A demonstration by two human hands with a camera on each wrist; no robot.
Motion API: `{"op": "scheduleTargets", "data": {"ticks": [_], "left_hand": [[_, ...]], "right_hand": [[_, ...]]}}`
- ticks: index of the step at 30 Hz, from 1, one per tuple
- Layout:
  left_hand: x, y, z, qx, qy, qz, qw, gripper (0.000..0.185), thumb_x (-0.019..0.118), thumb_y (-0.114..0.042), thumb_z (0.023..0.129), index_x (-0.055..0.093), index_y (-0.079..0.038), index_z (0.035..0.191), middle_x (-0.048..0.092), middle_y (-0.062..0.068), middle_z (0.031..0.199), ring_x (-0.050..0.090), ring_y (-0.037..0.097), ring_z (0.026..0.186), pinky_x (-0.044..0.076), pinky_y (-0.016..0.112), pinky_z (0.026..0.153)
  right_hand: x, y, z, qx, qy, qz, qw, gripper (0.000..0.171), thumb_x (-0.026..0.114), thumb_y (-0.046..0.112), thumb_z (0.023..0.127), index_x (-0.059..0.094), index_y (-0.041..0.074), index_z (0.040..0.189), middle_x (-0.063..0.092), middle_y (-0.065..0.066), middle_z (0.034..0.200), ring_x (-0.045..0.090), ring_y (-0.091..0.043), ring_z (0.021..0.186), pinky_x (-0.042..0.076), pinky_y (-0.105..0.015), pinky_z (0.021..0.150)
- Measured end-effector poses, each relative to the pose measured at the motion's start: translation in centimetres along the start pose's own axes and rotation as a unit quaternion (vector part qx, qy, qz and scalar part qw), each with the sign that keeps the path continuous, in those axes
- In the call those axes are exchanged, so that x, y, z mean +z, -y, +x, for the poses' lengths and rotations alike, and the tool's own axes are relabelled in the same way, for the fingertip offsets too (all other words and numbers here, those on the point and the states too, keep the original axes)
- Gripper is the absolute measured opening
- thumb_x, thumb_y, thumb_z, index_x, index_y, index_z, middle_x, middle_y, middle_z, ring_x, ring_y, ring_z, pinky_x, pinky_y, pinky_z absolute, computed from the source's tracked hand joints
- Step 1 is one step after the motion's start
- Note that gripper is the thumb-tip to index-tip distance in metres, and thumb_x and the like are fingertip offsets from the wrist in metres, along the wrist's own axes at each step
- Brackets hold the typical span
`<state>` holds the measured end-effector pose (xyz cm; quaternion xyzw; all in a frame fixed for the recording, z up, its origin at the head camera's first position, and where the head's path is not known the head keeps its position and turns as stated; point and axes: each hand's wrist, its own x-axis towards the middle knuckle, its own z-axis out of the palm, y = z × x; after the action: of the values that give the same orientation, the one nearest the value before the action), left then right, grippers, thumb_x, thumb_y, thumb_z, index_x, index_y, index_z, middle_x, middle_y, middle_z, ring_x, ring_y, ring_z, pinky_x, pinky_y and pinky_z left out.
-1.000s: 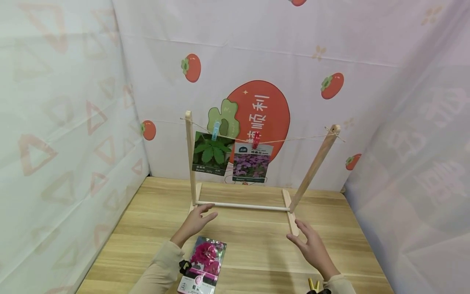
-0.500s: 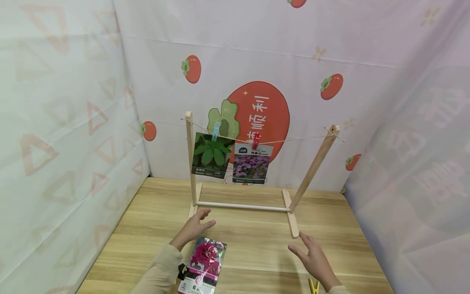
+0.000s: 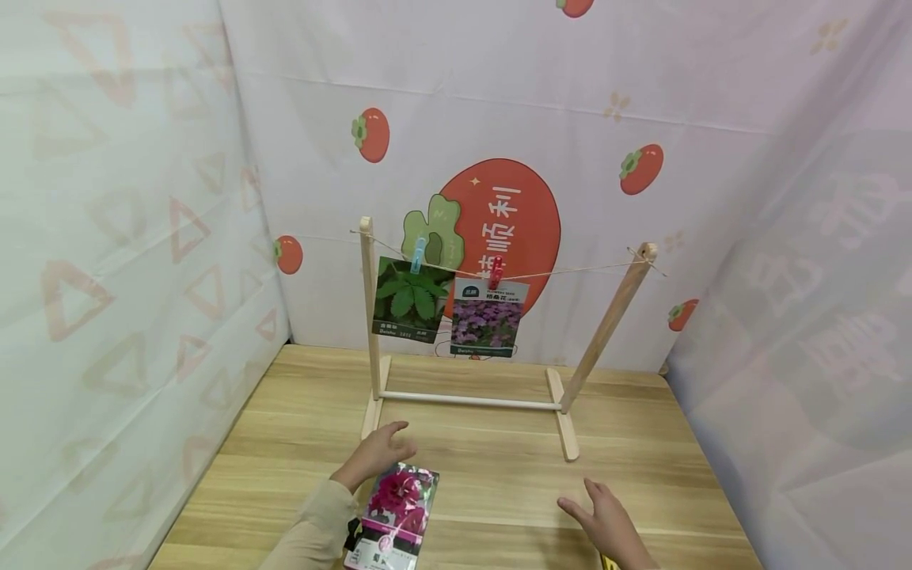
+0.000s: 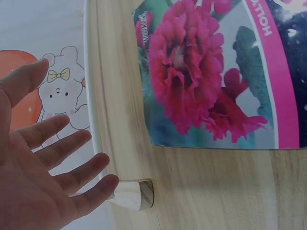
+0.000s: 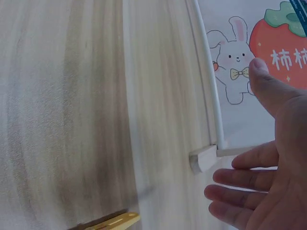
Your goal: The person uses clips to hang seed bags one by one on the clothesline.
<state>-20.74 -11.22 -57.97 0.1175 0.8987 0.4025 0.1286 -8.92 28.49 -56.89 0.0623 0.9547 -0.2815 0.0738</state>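
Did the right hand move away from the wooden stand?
Yes. The right hand has pulled back toward the person, away from the wooden stand's right foot that it was beside a second ago.

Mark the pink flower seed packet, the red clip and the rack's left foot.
pink flower seed packet (image 3: 396, 507), head view, on the printed bloom.
red clip (image 3: 496, 271), head view, on its body at the string.
rack's left foot (image 3: 370, 413), head view, mid-slat.

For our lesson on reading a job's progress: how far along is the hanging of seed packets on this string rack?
Done: the green-leaf packet and the purple-flower packet hang clipped to the string. In hand: nothing; the left hand and the right hand are open above the table. Left: the pink-flower packet lies flat by the left hand, and a yellow clip lies near the right.
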Motion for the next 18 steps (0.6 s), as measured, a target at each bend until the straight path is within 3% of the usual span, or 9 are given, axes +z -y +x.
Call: {"op": "scheduleTargets", "data": {"ticks": [5, 11, 18], "left_hand": [[0.3, 0.3, 0.0, -0.003, 0.003, 0.046, 0.9989, 0.055, 0.073, -0.024, 0.086, 0.057, 0.007, 0.128, 0.058, 0.03, 0.128, 0.055, 0.048, 0.118, 0.045, 0.06, 0.099], [0.6, 0.6, -0.2, -0.007, 0.011, 0.082, 0.9965, 0.051, 0.078, -0.021, 0.08, 0.062, 0.012, 0.116, 0.064, 0.03, 0.115, 0.062, 0.046, 0.106, 0.05, 0.057, 0.094], [0.9, 0.6, -0.5, -0.019, 0.019, 0.094, 0.9952, 0.049, 0.081, -0.016, 0.076, 0.064, 0.013, 0.111, 0.067, 0.029, 0.108, 0.064, 0.045, 0.099, 0.053, 0.055, 0.089]], "right_hand": [[0.0, -0.6, -0.2, 0.015, 0.001, -0.032, 0.999, 0.085, 0.06, 0.049, 0.092, 0.043, -0.027, 0.127, 0.049, -0.046, 0.123, 0.052, -0.057, 0.113, 0.046, -0.062, 0.094], [0.1, -1.6, -0.2, 0.013, -0.011, -0.07, 0.997, 0.082, 0.062, 0.048, 0.091, 0.049, -0.029, 0.115, 0.057, -0.045, 0.109, 0.057, -0.055, 0.105, 0.049, -0.059, 0.09], [0.4, -2.6, -0.3, 0.05, 0.023, -0.096, 0.994, 0.083, 0.064, 0.056, 0.086, 0.058, -0.026, 0.098, 0.065, -0.037, 0.091, 0.065, -0.047, 0.086, 0.055, -0.052, 0.077]]}}
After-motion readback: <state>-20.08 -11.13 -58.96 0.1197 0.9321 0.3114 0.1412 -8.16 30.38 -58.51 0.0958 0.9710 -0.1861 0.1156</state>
